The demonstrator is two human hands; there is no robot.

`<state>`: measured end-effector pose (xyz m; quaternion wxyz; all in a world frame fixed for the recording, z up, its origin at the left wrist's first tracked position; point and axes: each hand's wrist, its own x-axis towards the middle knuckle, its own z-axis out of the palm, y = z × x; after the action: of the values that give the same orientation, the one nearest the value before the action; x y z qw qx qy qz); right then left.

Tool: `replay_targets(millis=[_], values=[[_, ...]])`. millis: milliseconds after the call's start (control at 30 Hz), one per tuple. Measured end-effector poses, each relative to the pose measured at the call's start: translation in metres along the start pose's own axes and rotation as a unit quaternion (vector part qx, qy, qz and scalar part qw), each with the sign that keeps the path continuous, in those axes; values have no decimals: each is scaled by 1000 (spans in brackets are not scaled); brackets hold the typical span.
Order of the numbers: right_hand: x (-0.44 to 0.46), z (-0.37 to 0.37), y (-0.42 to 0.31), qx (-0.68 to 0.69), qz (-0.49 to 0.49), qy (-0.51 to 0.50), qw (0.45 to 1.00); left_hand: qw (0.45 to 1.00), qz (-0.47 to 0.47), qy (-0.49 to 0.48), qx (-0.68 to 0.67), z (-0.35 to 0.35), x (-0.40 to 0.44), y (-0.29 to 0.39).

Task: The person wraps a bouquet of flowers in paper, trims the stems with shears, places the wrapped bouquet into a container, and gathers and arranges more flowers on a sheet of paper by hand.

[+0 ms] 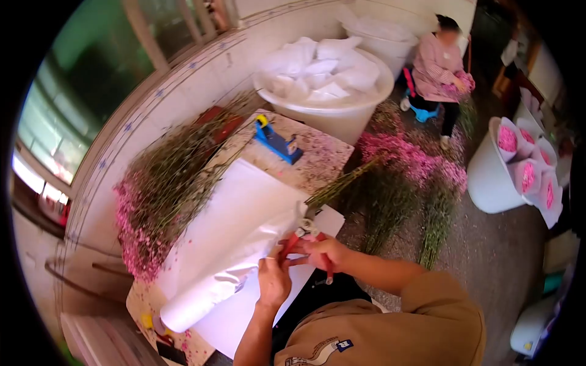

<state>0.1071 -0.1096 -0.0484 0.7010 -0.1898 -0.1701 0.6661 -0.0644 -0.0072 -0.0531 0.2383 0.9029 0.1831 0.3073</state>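
Observation:
Pruning shears [307, 227] with red handles are in my right hand [328, 253], its fingers around the handles. Their metal head lies by the cut ends of a bunch of green stems [342, 185]. These stems stick out of white wrapping paper [247, 210], which lies rolled and creased across the table. My left hand [274, 279] is closed at the near edge of the paper, close to a red handle. Its fingertips are partly hidden. Any flowers inside the wrapping are out of sight.
Loose pink flowers [143, 238] lie along the table's left side. A blue tape dispenser [278, 143] stands at the back. Beyond are a white tub [366, 110] and more flowers [403, 152] on the floor. A seated person [436, 67] holds pink flowers; wrapped bouquets fill a bucket [488, 177].

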Motion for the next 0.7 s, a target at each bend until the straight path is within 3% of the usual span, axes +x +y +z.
replay_targets(millis=[67, 133, 233, 300, 333, 400, 467, 533, 600, 700], values=[[-29, -41, -23, -3, -9, 77, 997, 990, -5, -120, -76, 8, 21, 11], [-62, -77, -54, -144, 14, 207, 968, 996, 58, -64, 1, 18, 51, 14], [-101, -142, -106, -308, 48, 330, 891, 979, 65, -62, 186, 33, 82, 2], [-119, -189, -136, -347, 80, 342, 870, 972, 65, -79, 213, 42, 88, -16], [-119, -197, -147, -435, 71, 361, 822, 963, 56, -124, 231, 44, 92, -24], [-116, -187, -173, -519, 146, 400, 741, 953, 47, -171, 246, 41, 105, -38], [-103, -191, -187, -539, 164, 380, 733, 948, 12, -259, 183, 33, 119, -50], [-93, -204, -197, -561, 182, 355, 725, 954, 19, -251, 165, 34, 124, -60], [-82, -220, -198, -519, 117, 333, 778, 954, -6, -270, 127, 34, 130, -64], [-77, -227, -202, -508, 67, 317, 798, 950, -36, -294, 101, 28, 138, -63]])
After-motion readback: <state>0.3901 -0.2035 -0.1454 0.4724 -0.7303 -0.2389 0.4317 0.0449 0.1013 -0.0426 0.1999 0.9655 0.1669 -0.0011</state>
